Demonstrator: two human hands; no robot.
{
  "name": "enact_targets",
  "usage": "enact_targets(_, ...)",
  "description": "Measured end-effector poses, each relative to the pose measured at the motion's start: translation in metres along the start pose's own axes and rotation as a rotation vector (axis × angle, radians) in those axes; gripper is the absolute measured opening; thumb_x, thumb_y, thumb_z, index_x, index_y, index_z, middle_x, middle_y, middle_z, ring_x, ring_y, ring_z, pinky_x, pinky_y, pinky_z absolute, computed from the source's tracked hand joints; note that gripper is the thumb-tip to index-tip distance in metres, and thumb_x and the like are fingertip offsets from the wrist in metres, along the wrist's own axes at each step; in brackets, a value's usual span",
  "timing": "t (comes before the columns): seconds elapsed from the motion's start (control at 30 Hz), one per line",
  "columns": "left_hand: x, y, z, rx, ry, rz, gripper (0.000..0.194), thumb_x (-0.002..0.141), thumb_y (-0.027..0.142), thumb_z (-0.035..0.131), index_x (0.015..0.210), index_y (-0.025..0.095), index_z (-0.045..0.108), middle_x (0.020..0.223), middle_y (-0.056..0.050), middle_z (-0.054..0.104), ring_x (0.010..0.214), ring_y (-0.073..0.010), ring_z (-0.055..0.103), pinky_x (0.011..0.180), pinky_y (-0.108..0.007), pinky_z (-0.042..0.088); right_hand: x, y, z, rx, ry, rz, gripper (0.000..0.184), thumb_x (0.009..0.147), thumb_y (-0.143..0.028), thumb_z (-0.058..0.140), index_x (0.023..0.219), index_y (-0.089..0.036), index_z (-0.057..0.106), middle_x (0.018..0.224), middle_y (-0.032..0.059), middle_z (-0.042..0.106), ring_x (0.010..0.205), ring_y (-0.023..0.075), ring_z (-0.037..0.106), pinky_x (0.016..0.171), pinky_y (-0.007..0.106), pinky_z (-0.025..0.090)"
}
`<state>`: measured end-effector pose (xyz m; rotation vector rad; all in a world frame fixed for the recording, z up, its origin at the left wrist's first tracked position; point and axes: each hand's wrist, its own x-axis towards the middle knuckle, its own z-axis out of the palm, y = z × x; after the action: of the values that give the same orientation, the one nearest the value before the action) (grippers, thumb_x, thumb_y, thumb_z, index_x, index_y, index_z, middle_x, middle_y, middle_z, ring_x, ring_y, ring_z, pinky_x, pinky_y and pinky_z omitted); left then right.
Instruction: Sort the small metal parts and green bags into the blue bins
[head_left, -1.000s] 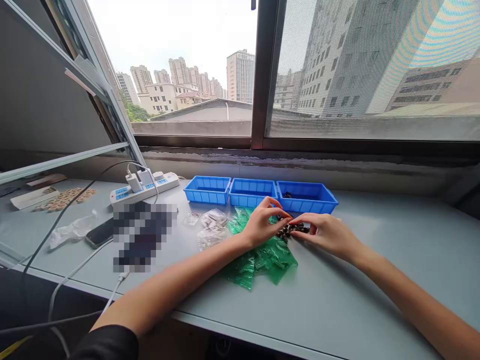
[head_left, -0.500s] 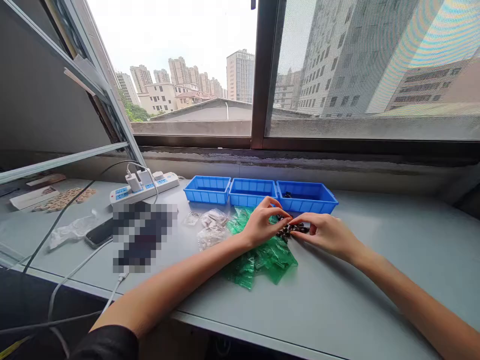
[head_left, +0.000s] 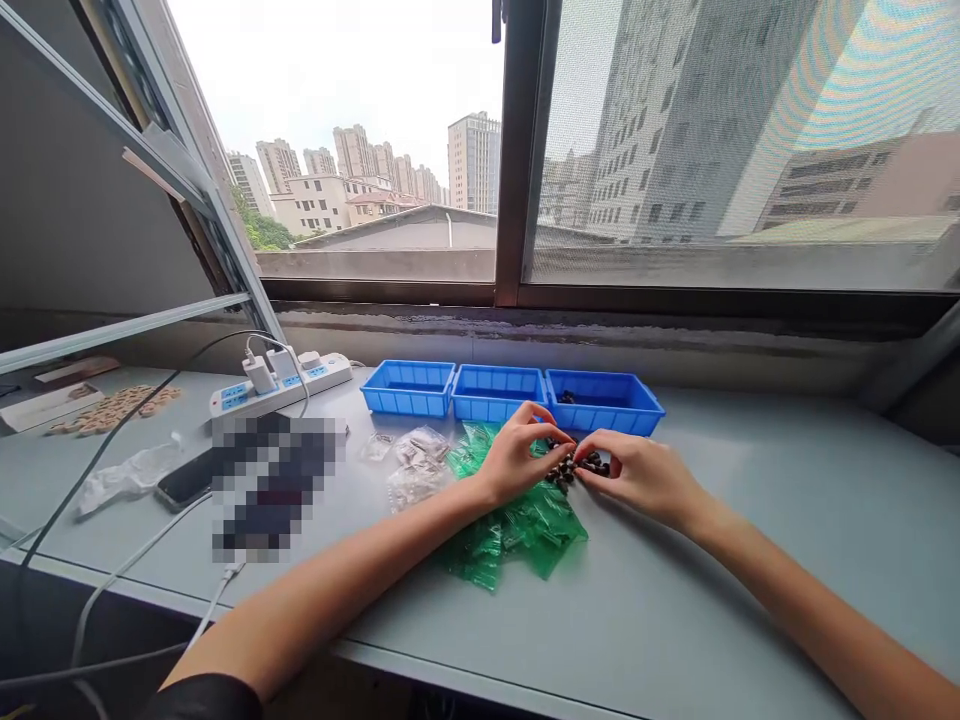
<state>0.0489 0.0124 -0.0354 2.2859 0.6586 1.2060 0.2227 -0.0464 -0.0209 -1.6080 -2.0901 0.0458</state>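
Observation:
Small dark, shiny pieces (head_left: 559,478) lie in a loose pile beside and partly on green plastic bags (head_left: 525,525). My left hand (head_left: 521,455) reaches over the bags from the left, thumb and index finger pinched at the pile; what is between them is too small to make out. From the right, my right hand (head_left: 645,475) meets it with thumb and index fingertips closed on a small dark piece. More dark pieces show beneath its fingers. Behind the hands, the right blue bin (head_left: 611,415) has a few similar dark pieces inside.
Two more blue bins, the middle one (head_left: 499,408) and the left one (head_left: 405,402), stand in the row. Clear bags (head_left: 416,470) lie left of the green ones. A power strip (head_left: 322,375), phone (head_left: 184,480) and cables occupy the left side. The window frame (head_left: 514,230) rises behind.
The camera view has shifted slightly, so the scene sits a little lower and to the left. Both hands stay at the pile, with their fingertips slightly further apart.

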Motion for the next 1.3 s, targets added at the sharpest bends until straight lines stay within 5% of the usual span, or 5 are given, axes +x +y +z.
enact_targets(0.13, 0.001, 0.002, -0.002, -0.002, -0.001, -0.001, 0.006, 0.078, 0.022, 0.064, 0.077, 0.018, 0.069, 0.089, -0.004, 0.054, 0.086, -0.0159, 0.056, 0.077, -0.027, 0.048, 0.001, 0.0, 0.002, -0.017, 0.013, -0.007, 0.009, 0.076, -0.032, 0.057, 0.075, -0.026, 0.064, 0.077, -0.0061, 0.07, 0.049, 0.0092, 0.055, 0.046, 0.022, 0.032)
enact_targets(0.4, 0.002, 0.008, -0.007, 0.026, -0.028, -0.097, 0.013, 0.079, 0.028, 0.064, 0.085, 0.018, 0.06, 0.085, -0.001, 0.055, 0.076, -0.0134, 0.053, 0.072, -0.026, 0.046, 0.002, -0.007, -0.002, 0.078, 0.069, 0.143, 0.018, 0.077, -0.042, 0.052, 0.077, -0.027, 0.061, 0.053, -0.005, 0.063, 0.048, 0.0147, 0.059, 0.049, 0.023, 0.035)
enact_targets(0.57, 0.001, 0.008, -0.007, 0.018, -0.045, -0.093, 0.019, 0.081, 0.037, 0.061, 0.08, 0.018, 0.061, 0.086, -0.003, 0.054, 0.082, -0.0154, 0.054, 0.072, -0.026, 0.045, 0.003, -0.011, -0.004, 0.104, 0.146, 0.168, 0.019, 0.077, -0.042, 0.047, 0.076, -0.026, 0.056, 0.07, -0.0032, 0.069, 0.046, 0.0133, 0.058, 0.048, 0.023, 0.035)
enact_targets(0.73, 0.001, 0.006, -0.005, -0.006, -0.032, -0.063, 0.026, 0.086, 0.037, 0.053, 0.076, 0.017, 0.064, 0.088, -0.004, 0.054, 0.084, -0.0153, 0.055, 0.078, -0.027, 0.045, 0.002, -0.013, -0.004, 0.09, 0.198, 0.164, 0.02, 0.077, -0.042, 0.042, 0.077, -0.025, 0.052, 0.05, -0.0051, 0.058, 0.04, 0.0145, 0.053, 0.046, 0.023, 0.035)
enact_targets(1.3, 0.002, 0.004, -0.004, -0.036, -0.009, -0.038, 0.028, 0.088, 0.04, 0.051, 0.084, 0.018, 0.068, 0.09, -0.006, 0.056, 0.085, -0.0162, 0.055, 0.076, -0.028, 0.048, -0.001, -0.015, 0.002, 0.144, 0.287, 0.018, 0.024, 0.082, -0.042, 0.046, 0.084, -0.024, 0.061, 0.048, -0.0055, 0.053, 0.04, 0.0124, 0.052, 0.045, 0.022, 0.038)
